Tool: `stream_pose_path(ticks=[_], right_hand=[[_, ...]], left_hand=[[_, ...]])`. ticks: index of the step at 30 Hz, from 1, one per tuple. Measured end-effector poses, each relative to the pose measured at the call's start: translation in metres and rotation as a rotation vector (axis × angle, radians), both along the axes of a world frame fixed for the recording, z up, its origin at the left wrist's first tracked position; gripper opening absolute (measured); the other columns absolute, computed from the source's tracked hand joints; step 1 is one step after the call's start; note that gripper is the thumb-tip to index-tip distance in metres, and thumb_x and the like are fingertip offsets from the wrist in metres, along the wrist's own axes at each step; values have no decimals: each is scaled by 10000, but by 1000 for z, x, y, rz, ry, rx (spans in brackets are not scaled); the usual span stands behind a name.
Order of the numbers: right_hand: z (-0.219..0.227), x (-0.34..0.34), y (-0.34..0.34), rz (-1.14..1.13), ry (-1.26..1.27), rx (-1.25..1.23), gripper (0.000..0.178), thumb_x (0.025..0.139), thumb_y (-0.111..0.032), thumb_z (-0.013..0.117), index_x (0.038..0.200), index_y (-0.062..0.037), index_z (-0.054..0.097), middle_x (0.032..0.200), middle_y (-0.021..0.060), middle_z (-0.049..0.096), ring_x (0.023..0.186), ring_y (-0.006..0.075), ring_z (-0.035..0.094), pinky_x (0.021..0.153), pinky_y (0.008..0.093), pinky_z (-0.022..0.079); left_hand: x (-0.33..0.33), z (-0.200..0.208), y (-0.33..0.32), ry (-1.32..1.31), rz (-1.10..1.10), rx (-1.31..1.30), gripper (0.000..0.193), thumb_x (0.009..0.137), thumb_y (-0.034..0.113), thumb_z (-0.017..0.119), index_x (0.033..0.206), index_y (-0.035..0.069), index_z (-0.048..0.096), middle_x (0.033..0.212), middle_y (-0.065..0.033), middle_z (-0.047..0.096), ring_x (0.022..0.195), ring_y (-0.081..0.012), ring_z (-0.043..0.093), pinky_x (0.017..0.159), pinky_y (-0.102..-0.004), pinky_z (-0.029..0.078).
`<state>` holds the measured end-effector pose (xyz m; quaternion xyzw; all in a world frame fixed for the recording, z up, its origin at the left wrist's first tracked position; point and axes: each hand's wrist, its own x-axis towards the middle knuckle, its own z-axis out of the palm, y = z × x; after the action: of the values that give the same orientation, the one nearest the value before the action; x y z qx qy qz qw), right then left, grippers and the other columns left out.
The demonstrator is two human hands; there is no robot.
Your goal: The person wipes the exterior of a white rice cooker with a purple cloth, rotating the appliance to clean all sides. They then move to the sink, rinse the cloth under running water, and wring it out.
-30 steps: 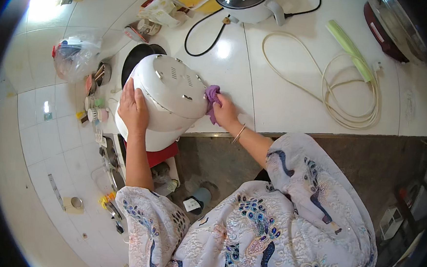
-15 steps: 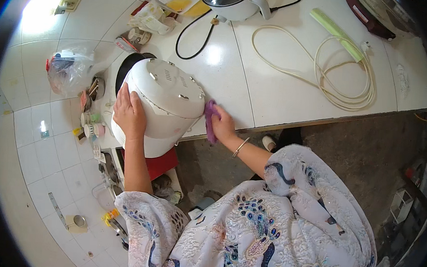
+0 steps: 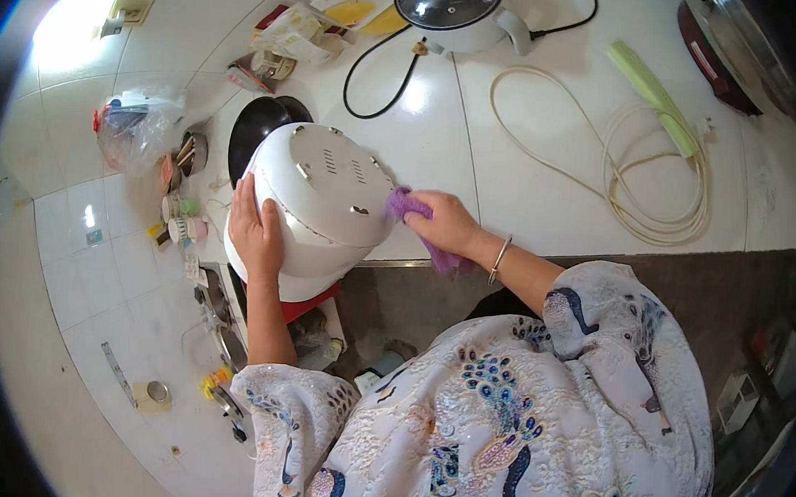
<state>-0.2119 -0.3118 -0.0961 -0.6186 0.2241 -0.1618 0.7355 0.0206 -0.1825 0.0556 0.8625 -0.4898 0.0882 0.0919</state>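
A white rounded appliance, which looks like a rice cooker (image 3: 325,176), lies tipped on its side on the counter, its vented underside with small feet turned up and to the right. My left hand (image 3: 257,231) rests flat against its left side, fingers stretched out. In my right hand (image 3: 443,222) is a bunched purple cloth (image 3: 410,205), pressed to the right edge of the underside. The cloth's loose end hangs below my fingers, near the counter's front edge. The cooker's far side and its lid are hidden.
Behind the cooker stands a black pan (image 3: 259,129). A white electric pot (image 3: 453,20) with a dark glass lid and a black cord sits farther back. To the right lie a green power strip (image 3: 649,95) and its coiled cream cable (image 3: 659,230). A clear plastic bag (image 3: 141,133) hangs on the tiled wall.
The view has shifted a little, so most things sit farther right. My right hand has moved up onto the cooker's underside with the cloth. My left hand keeps its place on the cooker.
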Motion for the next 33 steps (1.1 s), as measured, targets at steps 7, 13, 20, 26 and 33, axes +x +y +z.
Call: stream_pose_path(ticks=[7, 13, 20, 26, 33], right_hand=[[26, 36, 22, -189, -214, -254, 299, 879, -280, 636, 1049, -38, 589, 930, 182, 653, 843, 365, 636, 742, 423, 523], [-19, 16, -17, 114, 112, -267, 235, 888, -282, 610, 1006, -79, 592, 839, 172, 666, 781, 366, 647, 682, 451, 521], [25, 31, 14, 21, -135, -330, 227, 883, -248, 579, 1077, -129, 569, 888, 159, 675, 804, 356, 652, 692, 468, 524], [-30, 10, -17, 223, 141, -380, 222, 871, -160, 623, 1080, -85, 625, 981, 139, 673, 832, 329, 661, 739, 395, 531], [37, 71, -6, -242, -391, -306, 245, 881, -150, 640, 1082, -11, 639, 1025, 170, 663, 886, 331, 652, 823, 378, 513]], left_hand=[[-1, 4, 0, 40, 11, 26, 517, 958, 321, 434, 1396, 50, 474, 1402, -192, 492, 1304, -343, 457, 1094, -399, 326], [1, -2, -2, 52, -3, -21, 575, 947, 413, 433, 1353, 11, 496, 1356, -235, 512, 1260, -405, 477, 1064, -454, 351], [0, 2, -1, -16, -35, -2, 603, 944, 451, 435, 1336, -1, 510, 1347, -237, 521, 1256, -414, 478, 1059, -476, 347], [-5, 0, 6, -49, -30, -10, 606, 948, 471, 436, 1346, 21, 512, 1355, -239, 514, 1267, -418, 464, 1062, -485, 328], [-6, 1, 4, -52, -22, -10, 609, 942, 484, 450, 1352, 37, 511, 1364, -242, 503, 1276, -415, 456, 1060, -488, 326]])
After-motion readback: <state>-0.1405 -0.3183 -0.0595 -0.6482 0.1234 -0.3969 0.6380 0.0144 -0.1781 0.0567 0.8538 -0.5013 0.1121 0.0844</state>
